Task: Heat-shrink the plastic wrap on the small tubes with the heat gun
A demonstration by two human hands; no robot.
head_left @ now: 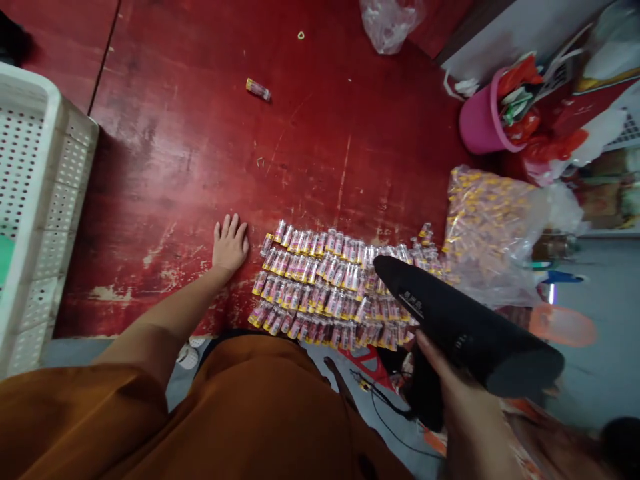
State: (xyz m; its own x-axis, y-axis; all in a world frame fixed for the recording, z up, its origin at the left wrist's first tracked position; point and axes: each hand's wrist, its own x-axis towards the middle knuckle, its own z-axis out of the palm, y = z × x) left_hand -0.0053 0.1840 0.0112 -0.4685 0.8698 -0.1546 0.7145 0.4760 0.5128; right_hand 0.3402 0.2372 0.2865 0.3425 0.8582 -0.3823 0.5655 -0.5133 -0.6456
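On the red painted board (165, 167): left hand (230, 245), open, palm down, just beside rows of small shrink-wrapped tubes (330, 287). Right hand (465, 417), closed around a black heat gun (465, 327), probably that tool though the angle hides its nozzle, held above the rows' right end. Also: one loose tube (258, 89), clear bag of tubes (487, 230), white crate (35, 200), pink bucket (483, 117).

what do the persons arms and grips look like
The left grip and right grip are bare hands with no gloves. The left forearm is bare too and comes out of a wide, loose ochre-brown sleeve.
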